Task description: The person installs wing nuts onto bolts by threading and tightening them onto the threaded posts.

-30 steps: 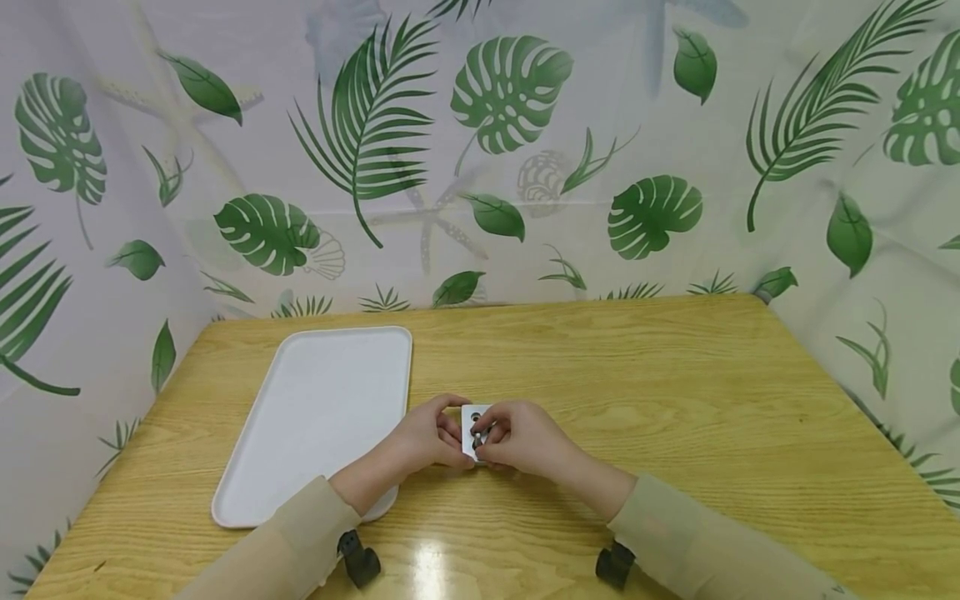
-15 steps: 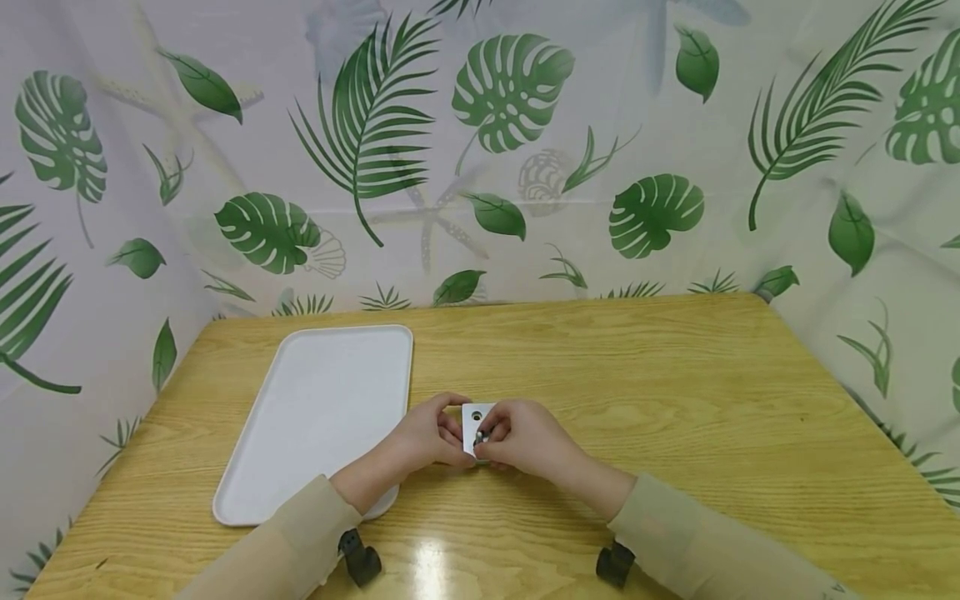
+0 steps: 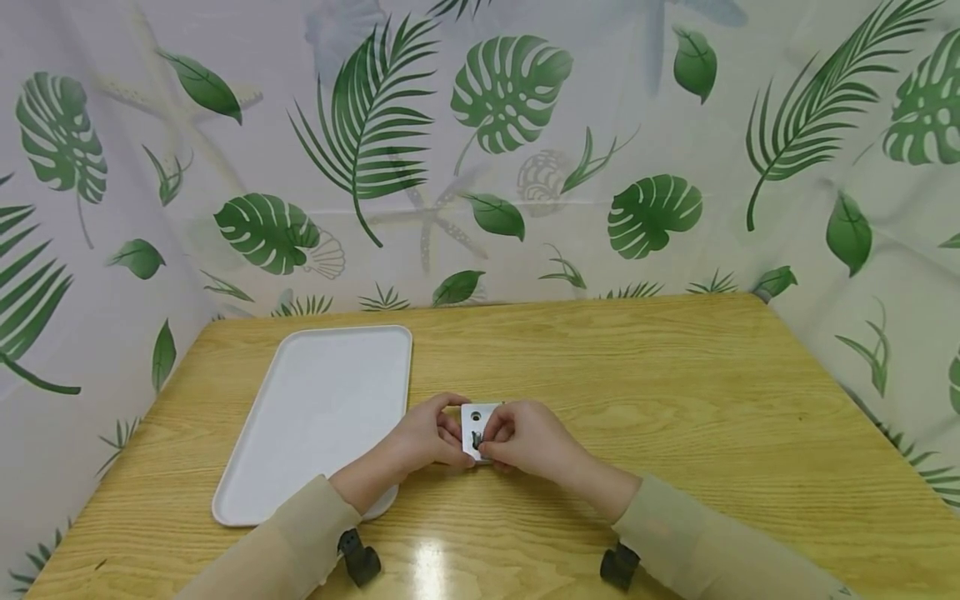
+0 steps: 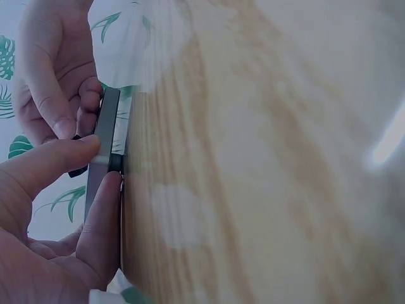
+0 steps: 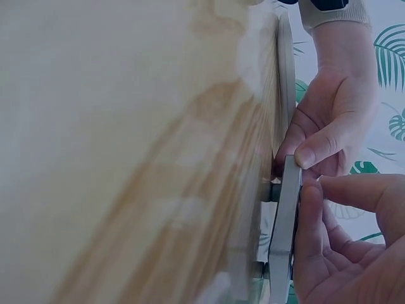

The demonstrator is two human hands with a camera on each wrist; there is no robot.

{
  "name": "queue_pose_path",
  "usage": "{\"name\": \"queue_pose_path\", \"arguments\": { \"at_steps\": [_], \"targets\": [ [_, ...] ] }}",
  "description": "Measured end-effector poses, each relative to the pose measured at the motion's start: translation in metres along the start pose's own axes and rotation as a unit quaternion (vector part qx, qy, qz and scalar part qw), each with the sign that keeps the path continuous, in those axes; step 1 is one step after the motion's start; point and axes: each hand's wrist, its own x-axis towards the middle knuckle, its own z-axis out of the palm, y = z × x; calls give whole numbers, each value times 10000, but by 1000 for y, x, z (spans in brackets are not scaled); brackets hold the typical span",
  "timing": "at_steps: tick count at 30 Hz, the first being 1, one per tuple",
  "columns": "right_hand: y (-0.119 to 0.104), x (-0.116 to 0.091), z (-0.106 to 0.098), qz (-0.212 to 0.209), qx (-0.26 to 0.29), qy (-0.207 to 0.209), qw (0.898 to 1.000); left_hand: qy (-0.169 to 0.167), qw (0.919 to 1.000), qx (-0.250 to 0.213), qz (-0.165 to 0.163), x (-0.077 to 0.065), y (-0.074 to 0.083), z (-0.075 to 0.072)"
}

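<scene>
A small silver metal plate stands just above the table on short dark feet. One round hole shows near its far edge. My left hand grips the plate's left side, thumb on the upper face and a finger below, as the left wrist view shows. From the plate's upper face a small dark bolt-like piece sticks up. My right hand pinches at this piece with thumb and index finger, the other fingers curled beside the plate. Those fingertips partly hide the piece.
A white rectangular tray lies on the left of the wooden table, close to my left forearm. A leaf-patterned cloth hangs behind the table and along its sides. Dark wrist cameras sit below both sleeves.
My right fingertips have shifted slightly right on the small piece, baring more of the plate and its far hole. The piece looks turned. My left hand and the plate stay where they were.
</scene>
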Motion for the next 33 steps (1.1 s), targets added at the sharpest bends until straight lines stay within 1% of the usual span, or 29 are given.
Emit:
{"name": "queue_pose_path", "arguments": {
  "at_steps": [4, 10, 14, 23, 28, 33],
  "targets": [
    [-1, 1, 0, -94, -106, 9, 9999, -49, 10000, -7, 12, 0, 0, -1],
    [-3, 2, 1, -279, -142, -171, 9994, -71, 9999, -71, -46, -1, 1, -1],
    [-3, 3, 1, -292, -163, -201, 9992, -77, 9999, -83, -54, 0, 0, -2],
    [-4, 7, 3, -16, -180, -77, 9998, -80, 9999, -29, 117, -1, 1, -3],
    [-5, 7, 3, 123, -167, -16, 9998, -34, 10000, -2, 91, -2, 3, -2],
    [-5, 8, 4, 152, -142, 32, 9998, 58, 9999, 57, 78, -3, 3, -1]
  ]
}}
